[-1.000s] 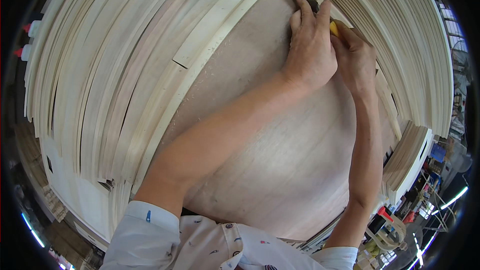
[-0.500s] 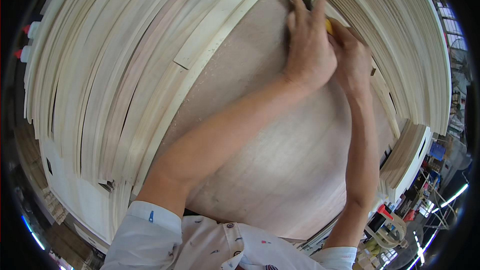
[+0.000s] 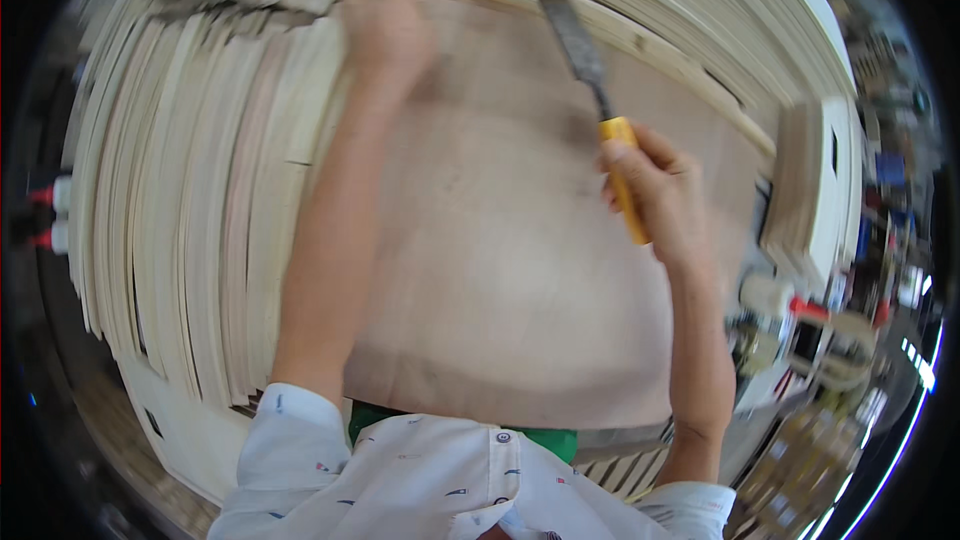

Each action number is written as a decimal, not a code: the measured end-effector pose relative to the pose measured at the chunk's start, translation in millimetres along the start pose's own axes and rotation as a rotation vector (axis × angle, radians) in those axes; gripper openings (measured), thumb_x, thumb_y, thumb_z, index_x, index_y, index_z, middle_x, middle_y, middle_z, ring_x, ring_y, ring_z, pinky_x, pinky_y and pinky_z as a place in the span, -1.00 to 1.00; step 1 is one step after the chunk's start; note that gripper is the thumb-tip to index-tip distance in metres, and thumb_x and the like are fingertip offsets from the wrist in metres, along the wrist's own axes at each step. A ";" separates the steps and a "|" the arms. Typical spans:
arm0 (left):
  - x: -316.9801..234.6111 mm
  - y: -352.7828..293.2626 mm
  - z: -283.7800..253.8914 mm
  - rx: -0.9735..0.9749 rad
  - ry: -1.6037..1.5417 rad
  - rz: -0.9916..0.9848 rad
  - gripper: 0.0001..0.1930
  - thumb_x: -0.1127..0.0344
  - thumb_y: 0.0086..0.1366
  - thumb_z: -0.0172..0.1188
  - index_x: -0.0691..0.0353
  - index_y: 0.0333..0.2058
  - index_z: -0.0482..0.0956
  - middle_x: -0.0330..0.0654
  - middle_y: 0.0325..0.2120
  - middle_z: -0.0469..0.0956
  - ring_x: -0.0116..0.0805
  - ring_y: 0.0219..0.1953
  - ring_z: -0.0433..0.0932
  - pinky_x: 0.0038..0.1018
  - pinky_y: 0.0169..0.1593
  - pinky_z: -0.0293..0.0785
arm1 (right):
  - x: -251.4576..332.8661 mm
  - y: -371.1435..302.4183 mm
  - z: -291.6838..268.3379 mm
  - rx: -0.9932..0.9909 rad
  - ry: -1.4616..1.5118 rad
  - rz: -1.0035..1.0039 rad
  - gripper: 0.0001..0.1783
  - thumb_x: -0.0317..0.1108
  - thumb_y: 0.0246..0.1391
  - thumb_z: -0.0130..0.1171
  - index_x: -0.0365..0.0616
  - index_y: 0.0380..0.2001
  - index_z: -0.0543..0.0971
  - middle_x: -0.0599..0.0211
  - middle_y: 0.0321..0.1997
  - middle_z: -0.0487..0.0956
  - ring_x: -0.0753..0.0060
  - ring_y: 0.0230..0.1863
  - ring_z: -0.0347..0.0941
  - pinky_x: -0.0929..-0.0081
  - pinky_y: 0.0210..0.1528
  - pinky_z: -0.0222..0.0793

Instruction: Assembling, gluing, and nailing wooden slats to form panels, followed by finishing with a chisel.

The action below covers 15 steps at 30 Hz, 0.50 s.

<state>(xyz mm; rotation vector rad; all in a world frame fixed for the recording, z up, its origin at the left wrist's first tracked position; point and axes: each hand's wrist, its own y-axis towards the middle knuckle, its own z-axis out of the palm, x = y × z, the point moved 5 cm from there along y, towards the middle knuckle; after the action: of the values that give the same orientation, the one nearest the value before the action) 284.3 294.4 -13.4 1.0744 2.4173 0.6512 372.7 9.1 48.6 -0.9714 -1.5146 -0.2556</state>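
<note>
Gripping a yellow-handled chisel [image 3: 600, 110], right hand [image 3: 660, 195] works beside stacked wooden slats [image 3: 190, 210].

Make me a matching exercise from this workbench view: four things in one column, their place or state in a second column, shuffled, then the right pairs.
Things:
1. left hand
2. right hand
3. flat metal chisel blade
4. stack of pale wooden strips

Places or states:
A. lies along the left side of the brown wooden panel
B. grips the yellow chisel handle
C. points up toward the pale strip at the panel's far edge
D. rests at the panel's far left corner

Pairs: 1-D, 2-B, 3-C, 4-A
</note>
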 end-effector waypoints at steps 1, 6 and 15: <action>12.3 0.6 -6.2 0.075 0.052 -0.006 -0.60 0.28 0.18 0.08 0.36 -0.04 0.50 0.11 0.01 0.45 0.05 0.12 0.34 -0.08 0.20 0.22 | -8.9 -16.8 5.8 0.027 0.068 0.061 -0.63 -0.28 0.11 0.25 -0.28 -0.07 0.55 0.43 -0.47 0.50 0.66 -0.58 0.39 0.65 -0.53 0.33; -10.9 17.6 -8.6 0.174 0.196 0.129 -0.60 0.13 0.24 0.10 0.31 -0.08 0.51 0.04 0.11 0.38 0.00 0.17 0.30 -0.07 0.21 0.21 | -56.4 -83.8 -5.0 0.069 0.354 0.152 -0.66 -0.30 0.13 0.22 -0.29 -0.10 0.51 0.44 -0.50 0.46 0.67 -0.61 0.37 0.64 -0.60 0.31; -65.7 -16.7 21.6 0.094 -0.039 -0.010 -0.14 -0.15 0.26 0.04 0.51 0.25 0.07 0.37 0.26 0.07 0.24 0.35 -0.01 0.00 0.35 -0.06 | -101.2 -114.4 -4.3 -0.253 0.402 -0.001 -0.70 -0.29 0.17 0.18 -0.27 -0.12 0.49 0.45 -0.51 0.45 0.69 -0.65 0.36 0.70 -0.67 0.29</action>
<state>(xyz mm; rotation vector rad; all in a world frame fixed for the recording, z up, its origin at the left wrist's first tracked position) 326.9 239.5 -28.5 1.1011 2.4387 0.5128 285.5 -106.9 1.0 -1.0443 -1.1303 -0.6175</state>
